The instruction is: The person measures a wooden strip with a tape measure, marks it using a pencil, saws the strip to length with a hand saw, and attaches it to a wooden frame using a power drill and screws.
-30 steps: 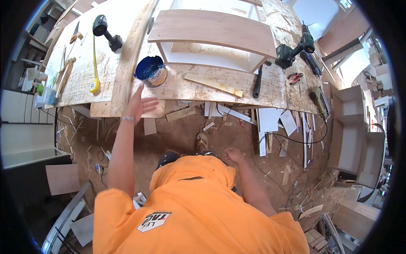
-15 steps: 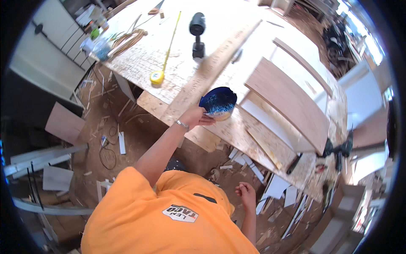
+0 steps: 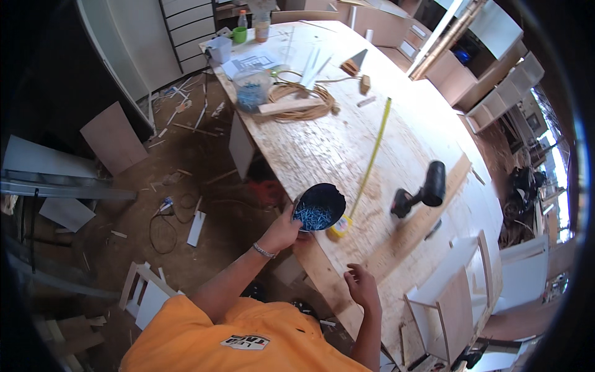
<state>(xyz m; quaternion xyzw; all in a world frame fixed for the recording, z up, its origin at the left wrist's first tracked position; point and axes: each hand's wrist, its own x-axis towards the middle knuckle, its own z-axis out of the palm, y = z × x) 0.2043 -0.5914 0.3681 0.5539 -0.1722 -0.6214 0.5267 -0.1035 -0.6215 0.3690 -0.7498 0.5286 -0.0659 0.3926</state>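
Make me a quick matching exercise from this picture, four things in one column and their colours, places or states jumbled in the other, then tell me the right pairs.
1. round tub
2. tape measure
3. small cup
4. tan coil

A. its blade pulled out
B. partly under a wood strip
C. held in the left hand
D. green

Pairs: 1-C; 2-A; 3-D; 4-B

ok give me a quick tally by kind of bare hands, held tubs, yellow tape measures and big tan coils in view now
Bare hands: 2, the left hand and the right hand
Held tubs: 1, the dark tub in the left hand
Tape measures: 1, the yellow tape measure
Coils: 1, the tan coil
Total: 5
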